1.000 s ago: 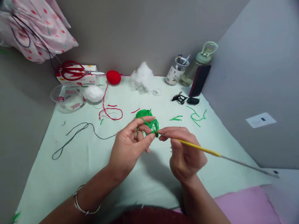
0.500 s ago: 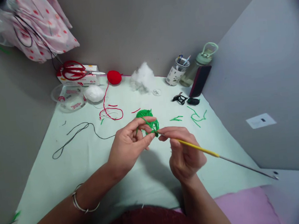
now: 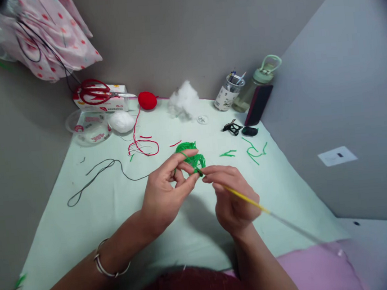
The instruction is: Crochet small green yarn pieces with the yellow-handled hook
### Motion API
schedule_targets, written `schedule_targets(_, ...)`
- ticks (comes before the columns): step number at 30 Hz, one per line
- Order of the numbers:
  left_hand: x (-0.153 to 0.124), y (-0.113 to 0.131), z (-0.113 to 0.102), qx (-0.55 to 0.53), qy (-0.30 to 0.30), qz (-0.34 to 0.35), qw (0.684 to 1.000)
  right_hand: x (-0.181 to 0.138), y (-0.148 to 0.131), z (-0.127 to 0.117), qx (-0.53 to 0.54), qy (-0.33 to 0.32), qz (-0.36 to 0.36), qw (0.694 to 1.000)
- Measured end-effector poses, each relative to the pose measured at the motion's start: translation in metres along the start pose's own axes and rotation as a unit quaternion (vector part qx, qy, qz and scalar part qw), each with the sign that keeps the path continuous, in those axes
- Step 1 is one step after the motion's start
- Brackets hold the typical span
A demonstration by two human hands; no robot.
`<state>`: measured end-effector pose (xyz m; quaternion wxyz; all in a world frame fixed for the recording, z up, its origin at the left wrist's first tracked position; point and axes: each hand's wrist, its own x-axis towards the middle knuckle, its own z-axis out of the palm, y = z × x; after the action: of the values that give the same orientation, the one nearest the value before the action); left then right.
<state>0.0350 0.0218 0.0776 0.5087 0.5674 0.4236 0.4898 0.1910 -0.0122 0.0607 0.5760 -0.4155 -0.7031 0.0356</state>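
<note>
Cloth (image 3: pixel 312 267) in pale purple shows at the near right, beyond the edge of the pale green counter (image 3: pixel 63 246). A thin bangle (image 3: pixel 98 264) circles the left wrist. Farther in, the left hand (image 3: pixel 164 195) is partly curled, thumb and fingertips pinched on a small green yarn piece (image 3: pixel 197 172) above the middle of the counter, with a green strand passing by its raised index finger. The right hand (image 3: pixel 237 200) is closed around a crochet hook (image 3: pixel 248 199) with a yellow grip; the hook's working tip meets the green piece, while its other end slants down to the near right, blurred.

Just behind the fingers sits a green yarn ball (image 3: pixel 184 147). A black cord (image 3: pixel 113 160) loops to the left, and green yarn scraps (image 3: pixel 228 153) lie to the right. Farther off, a loop of red yarn (image 3: pixel 158 146) lies left of centre, and a black hair clip (image 3: pixel 231 127) rests on the right.

Along the far side, from left to right, stand a box (image 3: pixel 117 105) topped by red-handled scissors (image 3: pixel 110 96), a red yarn ball (image 3: pixel 147 100), white fluff (image 3: pixel 184 100), a pen cup (image 3: pixel 225 99) and a bottle (image 3: pixel 263 74).
</note>
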Motion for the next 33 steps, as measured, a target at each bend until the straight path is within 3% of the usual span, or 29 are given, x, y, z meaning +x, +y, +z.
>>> schedule_targets(4,0.000,-0.002,0.000,0.016,0.001,0.043,0.999,0.001,0.001,0.001,0.099,0.024,0.081,0.991)
schedule_targets(9,0.000,-0.002,0.001,0.021,0.008,0.041,0.999,0.000,0.001,0.004,0.070,0.030,0.035,0.996)
schedule_targets(20,-0.001,0.002,-0.001,0.018,-0.011,0.046,0.999,0.002,0.001,0.000,0.101,0.006,0.060,0.993)
schedule_targets(23,-0.002,0.002,-0.001,-0.002,-0.018,0.007,1.000,0.000,0.001,0.002,0.086,0.005,0.053,0.995)
schedule_targets(25,-0.002,0.003,-0.001,-0.038,-0.028,-0.041,0.998,-0.004,0.001,0.004,0.005,-0.004,0.023,1.000)
schedule_targets(28,0.000,0.003,-0.001,-0.174,-0.077,-0.128,0.973,-0.008,0.001,0.006,-0.102,0.004,-0.036,0.994)
schedule_targets(30,0.003,0.004,-0.004,-0.274,-0.116,-0.190,0.936,-0.006,0.000,0.006,-0.066,0.029,-0.017,0.997)
schedule_targets(33,0.008,0.007,-0.008,-0.338,-0.117,-0.228,0.906,0.003,-0.001,0.002,0.094,0.089,0.108,0.986)
